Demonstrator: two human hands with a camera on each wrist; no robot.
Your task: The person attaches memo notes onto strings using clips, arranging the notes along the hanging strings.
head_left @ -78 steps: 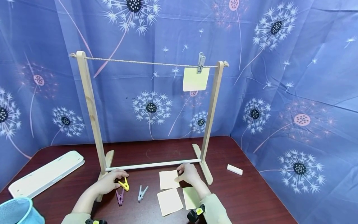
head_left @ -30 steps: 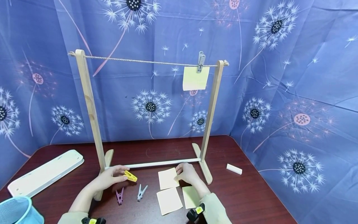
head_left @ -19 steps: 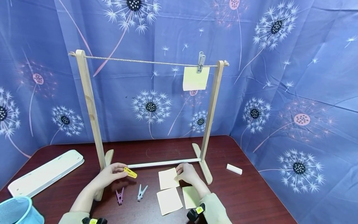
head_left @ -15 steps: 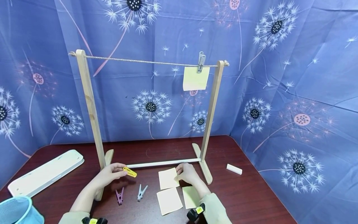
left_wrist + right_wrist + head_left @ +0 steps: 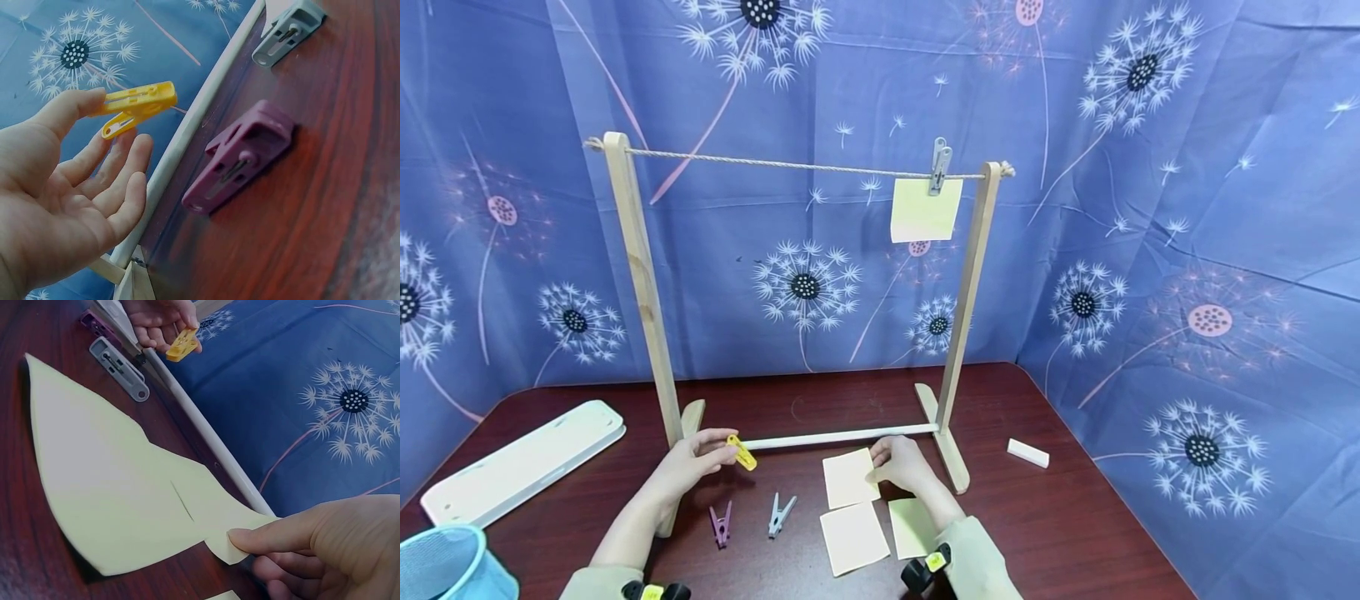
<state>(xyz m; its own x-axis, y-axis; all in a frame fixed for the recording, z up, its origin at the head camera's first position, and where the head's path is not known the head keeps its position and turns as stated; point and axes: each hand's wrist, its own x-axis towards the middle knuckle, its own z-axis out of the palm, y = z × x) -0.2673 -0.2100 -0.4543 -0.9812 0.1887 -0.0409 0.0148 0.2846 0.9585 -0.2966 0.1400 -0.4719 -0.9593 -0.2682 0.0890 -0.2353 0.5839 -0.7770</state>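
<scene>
Between thumb and fingers, my left hand (image 5: pixel 688 467) pinches a yellow clothespin (image 5: pixel 140 103) by its handle ends, raised off the table. My right hand (image 5: pixel 908 463) pinches the right edge of a pale yellow paper square (image 5: pixel 848 478), thumb on top. Nearer me lie a second pale square (image 5: pixel 854 537) and a greener square (image 5: pixel 912 527), partly covered by the right forearm. A purple clothespin (image 5: pixel 721 525) and a grey clothespin (image 5: pixel 781 515) rest on the table between the hands. Overhead, another grey clothespin (image 5: pixel 939 169) holds a yellow-green paper (image 5: pixel 927 212) on the rope (image 5: pixel 775 165).
A wooden frame (image 5: pixel 646 292) carries the rope; its white lower bar (image 5: pixel 842 436) runs just behind both hands. At left are a long white tray (image 5: pixel 527 458) and a blue mesh basket (image 5: pixel 456 567). A small white block (image 5: pixel 1028 453) lies at right.
The left hand has lifted the yellow clothespin from beside the purple one, turned it, and drawn it slightly left and back. The right hand has stayed at the paper.
</scene>
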